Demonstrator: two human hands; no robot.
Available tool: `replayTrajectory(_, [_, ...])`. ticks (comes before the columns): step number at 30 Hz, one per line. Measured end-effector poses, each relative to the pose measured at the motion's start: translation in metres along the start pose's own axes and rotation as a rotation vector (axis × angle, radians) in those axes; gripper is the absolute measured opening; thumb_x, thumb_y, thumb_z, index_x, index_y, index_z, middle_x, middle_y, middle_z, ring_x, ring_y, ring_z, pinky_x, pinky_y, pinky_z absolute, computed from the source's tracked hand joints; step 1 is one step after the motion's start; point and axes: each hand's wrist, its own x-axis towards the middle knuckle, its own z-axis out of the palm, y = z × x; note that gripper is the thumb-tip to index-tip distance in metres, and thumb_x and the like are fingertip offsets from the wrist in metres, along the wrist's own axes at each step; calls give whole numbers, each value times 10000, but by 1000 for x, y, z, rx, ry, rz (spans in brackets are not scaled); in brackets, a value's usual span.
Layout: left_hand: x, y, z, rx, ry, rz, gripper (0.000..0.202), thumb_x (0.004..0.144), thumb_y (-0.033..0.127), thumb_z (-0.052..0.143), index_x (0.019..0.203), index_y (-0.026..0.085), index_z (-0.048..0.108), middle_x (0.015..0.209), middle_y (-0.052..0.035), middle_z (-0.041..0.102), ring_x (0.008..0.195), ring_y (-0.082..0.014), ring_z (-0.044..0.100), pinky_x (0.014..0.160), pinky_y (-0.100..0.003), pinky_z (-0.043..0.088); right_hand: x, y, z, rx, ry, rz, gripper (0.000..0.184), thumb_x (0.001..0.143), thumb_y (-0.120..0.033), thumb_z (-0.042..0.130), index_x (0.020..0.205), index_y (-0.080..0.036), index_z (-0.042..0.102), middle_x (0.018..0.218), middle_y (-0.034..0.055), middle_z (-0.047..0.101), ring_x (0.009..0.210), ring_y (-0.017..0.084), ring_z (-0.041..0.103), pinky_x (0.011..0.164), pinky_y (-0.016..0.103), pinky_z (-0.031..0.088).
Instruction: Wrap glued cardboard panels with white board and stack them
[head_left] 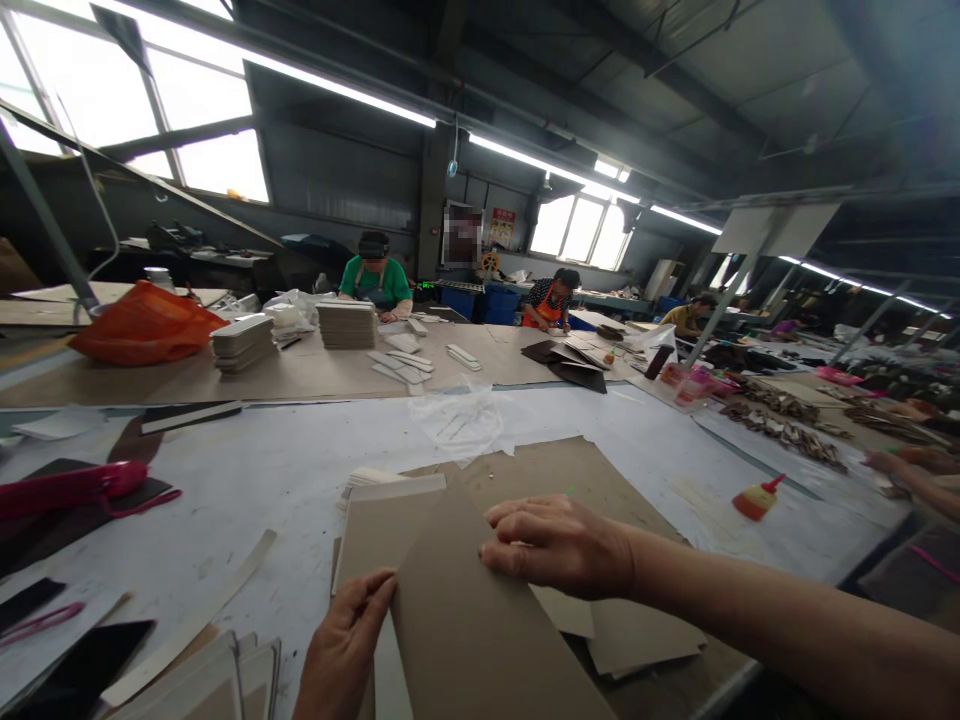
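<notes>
A brown cardboard sheet (465,620) lies tilted in front of me on the white table (262,470). My left hand (345,640) grips its left edge, fingers curled over the board. My right hand (555,545) rests on the sheet's upper right edge, fingers bent and pressed together on it. Under the sheet lie more cardboard pieces (570,470) and a pale strip (397,487).
An orange glue bottle (757,497) lies to the right. A crumpled plastic bag (461,415) sits further back. Pink tool (75,485) and dark sheets lie at left. Stacks of boards (345,325) and three workers occupy the far table. Another person's hand (889,463) reaches in at right.
</notes>
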Motion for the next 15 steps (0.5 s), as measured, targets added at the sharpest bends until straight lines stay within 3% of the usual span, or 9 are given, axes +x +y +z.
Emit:
replayTrajectory(5, [-5,-10,1,-172,-8,-103,453,545,568,650,764,173,615,748,-22,648,802,-212,595,756,-281,481,-15,13,14,44,21,113,162,846,-166,467,907,-122,611,765,42,595,785,101,572,679,176,469])
replayTrajectory(10, [-9,-9,12,-218,140,-99,578,602,581,601,1044,210,576,1050,-37,632,1060,-228,525,937,-323,411,-21,19,20,60,37,115,174,850,-177,463,915,-129,616,763,39,604,768,99,571,674,172,468])
replayTrajectory(12, [-8,-7,14,-189,91,-83,578,632,584,568,1087,227,573,1150,-24,593,1144,-231,468,1003,-344,350,-21,21,21,73,56,93,180,850,-180,461,928,-129,615,772,38,609,772,97,573,687,172,470])
replayTrajectory(15, [-4,-9,12,-108,-25,-114,549,613,583,581,1028,227,627,1132,-10,607,1146,-250,468,1018,-355,336,-22,25,24,88,72,78,196,857,-187,448,949,-138,613,809,38,619,799,96,578,710,172,470])
